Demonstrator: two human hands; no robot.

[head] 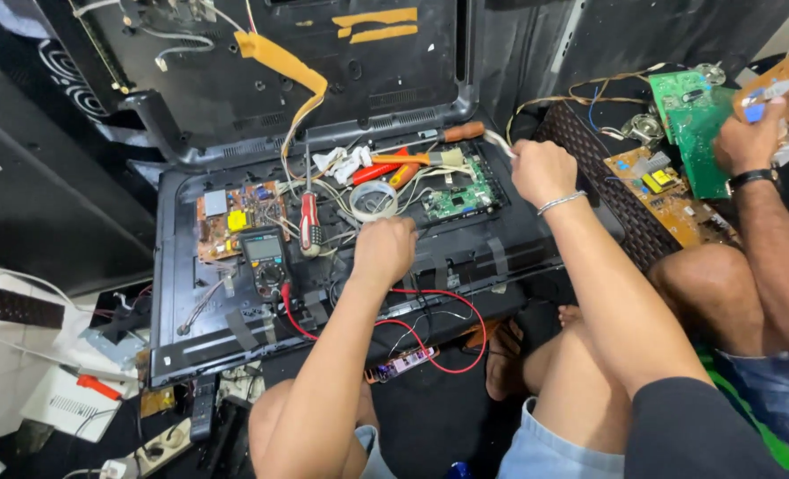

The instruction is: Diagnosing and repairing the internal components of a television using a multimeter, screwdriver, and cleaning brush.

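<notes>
The person's two arms are bare from the hands up past the elbows. The left hand (pixel 384 250) carries no ring, watch or band that can be seen. The right hand (pixel 543 171) has a thin silver-coloured bracelet (pixel 560 202) lying around its wrist. Higher up, the right arm ends in a dark, near-black short sleeve (pixel 696 430) at the lower edge of the view. The legs are bare at the knees, and light blue denim shorts (pixel 536 448) cover the thighs.

Red-handled screwdriver (pixel 309 223) beside a dark handheld multimeter (pixel 264 255). Roll of clear tape (pixel 373 200) nearby. Loose green circuit board (pixel 699 124) lies far right.
</notes>
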